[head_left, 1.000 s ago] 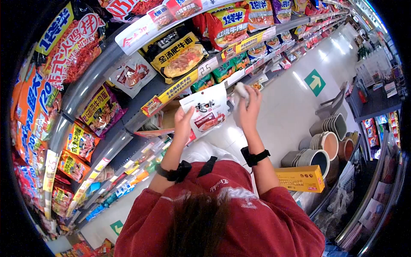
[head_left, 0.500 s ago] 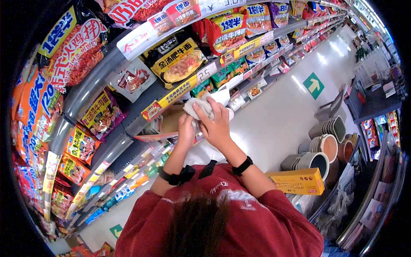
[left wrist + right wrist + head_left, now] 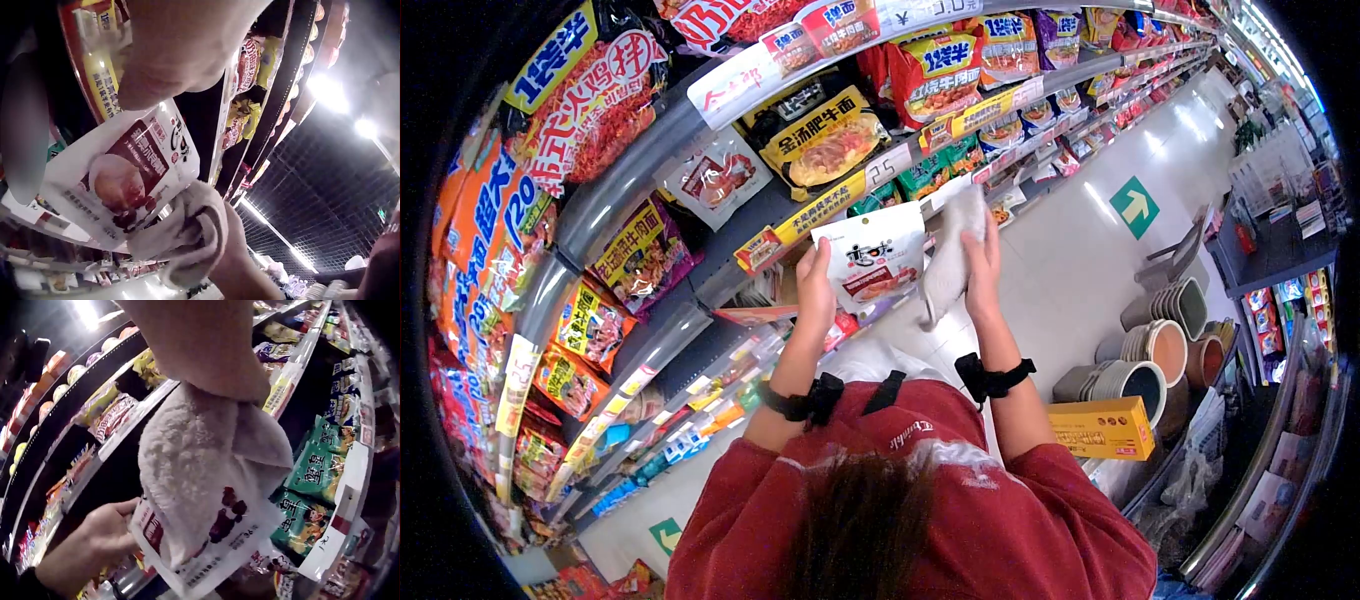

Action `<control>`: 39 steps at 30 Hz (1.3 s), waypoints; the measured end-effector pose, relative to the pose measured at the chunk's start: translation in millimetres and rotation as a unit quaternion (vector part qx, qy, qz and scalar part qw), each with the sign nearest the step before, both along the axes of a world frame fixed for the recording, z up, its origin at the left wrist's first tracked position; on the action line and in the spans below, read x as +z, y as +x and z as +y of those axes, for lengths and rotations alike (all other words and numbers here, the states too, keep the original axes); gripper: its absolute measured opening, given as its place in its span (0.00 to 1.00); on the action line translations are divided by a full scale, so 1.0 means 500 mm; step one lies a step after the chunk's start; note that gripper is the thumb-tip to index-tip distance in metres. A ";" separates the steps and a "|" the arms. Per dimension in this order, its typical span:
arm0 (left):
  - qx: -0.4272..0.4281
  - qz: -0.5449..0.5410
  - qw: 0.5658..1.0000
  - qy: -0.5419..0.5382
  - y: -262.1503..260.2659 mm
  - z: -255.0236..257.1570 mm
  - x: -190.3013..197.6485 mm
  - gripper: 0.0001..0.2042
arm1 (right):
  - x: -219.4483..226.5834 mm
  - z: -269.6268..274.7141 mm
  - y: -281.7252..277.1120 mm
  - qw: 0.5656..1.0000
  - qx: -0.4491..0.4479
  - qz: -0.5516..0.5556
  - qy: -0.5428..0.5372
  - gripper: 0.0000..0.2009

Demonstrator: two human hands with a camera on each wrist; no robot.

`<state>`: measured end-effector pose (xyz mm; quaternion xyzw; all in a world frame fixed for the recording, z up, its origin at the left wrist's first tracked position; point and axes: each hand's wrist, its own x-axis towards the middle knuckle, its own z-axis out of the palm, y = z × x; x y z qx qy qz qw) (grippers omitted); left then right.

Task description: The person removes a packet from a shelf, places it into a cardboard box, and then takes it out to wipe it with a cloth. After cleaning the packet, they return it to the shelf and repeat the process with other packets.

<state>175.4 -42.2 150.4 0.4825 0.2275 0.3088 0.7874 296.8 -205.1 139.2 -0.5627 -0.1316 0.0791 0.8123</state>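
My left hand (image 3: 816,287) grips the left edge of a white snack pouch (image 3: 872,262) with black lettering and a red panel. My right hand (image 3: 984,268) holds a pale, fluffy cloth (image 3: 952,258), which hangs down lengthwise just right of the pouch. Close up in the left wrist view, the pouch (image 3: 100,187) shows a picture of food, and folds of the cloth (image 3: 194,240) overlap its lower corner. From the right wrist, the cloth (image 3: 181,450) covers much of the pouch's printed face.
Shelves of instant noodles run along the left and front, with a yellow noodle pack (image 3: 825,145) and a grey-white pouch (image 3: 715,180) near the hands. Stacked buckets (image 3: 1125,390) and a yellow box (image 3: 1103,428) stand at right. A green arrow sign (image 3: 1135,208) marks the floor.
Half a second ago the right hand pressed the bunched cloth over the pouch, close to the left hand. Now the hands are apart, the pouch front shows, and the cloth hangs longer.
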 end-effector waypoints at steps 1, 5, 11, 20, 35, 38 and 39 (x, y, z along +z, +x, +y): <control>-0.016 0.008 1.000 0.004 -0.001 -0.004 0.011 0.18 | 0.015 -0.005 -0.007 0.995 0.057 -0.030 -0.079 0.29; -0.039 0.041 0.998 0.031 -0.003 0.000 0.009 0.17 | 0.022 0.009 -0.033 0.978 0.147 -0.064 -0.132 0.26; -0.188 0.008 0.982 0.012 -0.032 0.011 -0.002 0.16 | 0.048 0.007 -0.042 0.988 0.119 0.009 -0.096 0.16; -0.051 0.152 0.979 0.126 -0.032 -0.034 0.016 0.19 | 0.049 0.025 -0.064 0.992 0.062 -0.024 -0.110 0.18; -0.031 -0.016 0.993 -0.111 -0.034 0.013 -0.031 0.21 | -0.097 -0.071 -0.055 0.959 -0.015 -0.027 -0.282 0.27; -0.063 -0.012 0.991 -0.117 -0.039 -0.005 -0.025 0.23 | 0.055 -0.034 -0.059 0.975 -0.070 -0.120 -0.171 0.28; -0.086 -0.014 0.987 -0.131 -0.039 -0.015 -0.016 0.24 | 0.082 -0.015 -0.059 0.975 -0.071 -0.121 -0.171 0.28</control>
